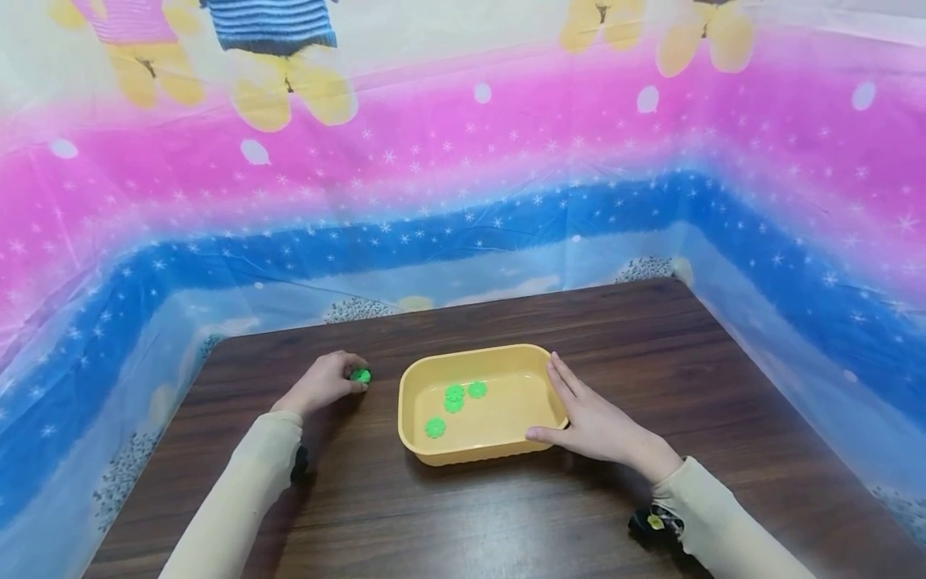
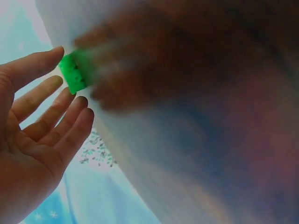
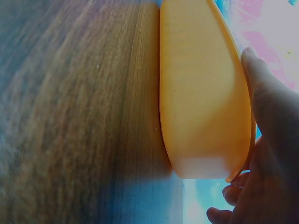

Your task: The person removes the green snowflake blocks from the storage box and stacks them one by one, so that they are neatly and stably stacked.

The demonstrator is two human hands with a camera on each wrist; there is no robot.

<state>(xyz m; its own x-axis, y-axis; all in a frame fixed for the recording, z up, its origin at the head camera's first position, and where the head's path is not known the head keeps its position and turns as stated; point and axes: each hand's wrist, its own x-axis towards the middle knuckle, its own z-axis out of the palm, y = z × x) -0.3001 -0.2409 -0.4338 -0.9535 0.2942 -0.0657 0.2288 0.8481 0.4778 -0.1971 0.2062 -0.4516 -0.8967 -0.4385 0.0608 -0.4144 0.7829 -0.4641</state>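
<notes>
My left hand [image 1: 327, 381] is at the left of the table, its thumb and fingertips around a small green toothed piece [image 1: 360, 375]. In the left wrist view this green piece [image 2: 73, 73] looks thick, with notches along its side, and sits between the thumb and fingertips close over the tabletop. A shallow yellow plastic basin [image 1: 473, 455] stands in the middle of the table. Several green notched discs [image 1: 435, 428] lie on its floor, two of them overlapping. My right hand [image 1: 600, 422] holds the basin's right end, thumb at the front rim and fingers at the far right corner.
The dark wood-grain table [image 1: 492, 523] carries the basin. Behind and beside it hangs a pink and blue printed cloth [image 1: 448, 185] with snowflakes and cartoon figures. A black wrist device [image 1: 651, 523] shows under the right sleeve.
</notes>
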